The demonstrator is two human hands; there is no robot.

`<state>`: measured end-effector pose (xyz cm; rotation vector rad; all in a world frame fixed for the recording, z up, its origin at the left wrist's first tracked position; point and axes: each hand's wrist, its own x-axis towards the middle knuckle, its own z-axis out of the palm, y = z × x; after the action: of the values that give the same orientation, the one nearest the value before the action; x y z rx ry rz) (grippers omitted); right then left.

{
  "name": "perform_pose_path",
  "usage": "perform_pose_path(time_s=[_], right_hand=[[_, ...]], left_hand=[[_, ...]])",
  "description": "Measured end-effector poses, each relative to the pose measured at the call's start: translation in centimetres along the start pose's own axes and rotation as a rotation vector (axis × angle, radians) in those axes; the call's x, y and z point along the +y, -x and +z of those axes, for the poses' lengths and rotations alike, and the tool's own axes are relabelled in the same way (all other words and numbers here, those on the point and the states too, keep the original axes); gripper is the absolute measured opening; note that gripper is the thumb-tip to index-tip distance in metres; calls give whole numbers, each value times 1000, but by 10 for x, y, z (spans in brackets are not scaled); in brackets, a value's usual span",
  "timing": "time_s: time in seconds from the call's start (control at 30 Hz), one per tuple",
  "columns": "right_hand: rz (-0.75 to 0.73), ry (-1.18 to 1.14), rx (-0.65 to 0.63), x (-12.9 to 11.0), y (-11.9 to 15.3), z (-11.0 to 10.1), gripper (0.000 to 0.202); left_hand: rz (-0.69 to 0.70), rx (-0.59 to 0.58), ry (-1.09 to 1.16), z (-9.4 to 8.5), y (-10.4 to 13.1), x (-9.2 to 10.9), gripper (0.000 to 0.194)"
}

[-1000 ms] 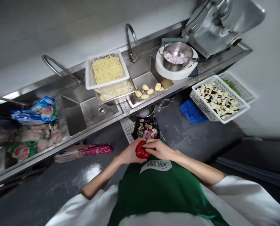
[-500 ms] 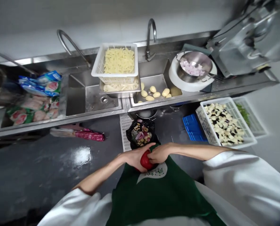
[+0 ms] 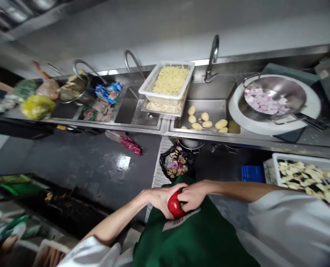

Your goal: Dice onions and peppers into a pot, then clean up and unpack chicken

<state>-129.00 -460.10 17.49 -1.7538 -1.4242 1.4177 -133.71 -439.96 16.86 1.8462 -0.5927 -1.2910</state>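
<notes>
Head view: steel sink counter (image 3: 165, 129) runs across the scene; its right basin (image 3: 209, 87) holds loose peeled potatoes (image 3: 220, 124). On the counter to the right, round white board (image 3: 312, 100) carries a steel pan (image 3: 295, 92) with chopped pale-purple onion (image 3: 265, 102) in it. Below, white crate (image 3: 270, 170) – cut off by the frame edge – contains cut eggplant (image 3: 300, 174). White basket (image 3: 148, 87) of pale yellow strips (image 3: 172, 79) sits over a metal tray (image 3: 178, 114), also filled with pale pieces. Black bag (image 3: 163, 163) under the counter edge: mixed peelings and scraps (image 3: 177, 166). Left hand (image 3: 163, 200) curls round the red pepper (image 3: 174, 204), held in front of the green apron (image 3: 192, 237), near the bag. Right hand (image 3: 194, 196): fingers bent against the pepper's green stem (image 3: 182, 204) – whether they pinch it, cannot tell.
</notes>
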Motion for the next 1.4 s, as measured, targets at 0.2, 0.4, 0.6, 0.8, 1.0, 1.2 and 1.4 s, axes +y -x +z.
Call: perform_pose_path(time_s=[0.2,0.4,0.6,0.8,1.0,1.2,1.4], right_hand=[[-113,141,27,1,19,10,18],[7,169,193,5,26,34,17],[10,-23,306,6,19,51,5],[-27,-141,398,19,19,67,7],[-74,-153,509,22,9,46,4],[0,-153,388,15,-20,20,26],[12,-263,137,34,-34,9,43]], left_hand=[[-36,36,46,14,-9,-11,144],[17,28,123,18,-15,-23,119],[32,20,370,19,-8,-30,102],[52,37,478,21,-7,-43,99],[91,389,644,29,-1,-50,103],[-22,700,522,46,13,-55,100],[-79,603,567,19,16,-62,94]])
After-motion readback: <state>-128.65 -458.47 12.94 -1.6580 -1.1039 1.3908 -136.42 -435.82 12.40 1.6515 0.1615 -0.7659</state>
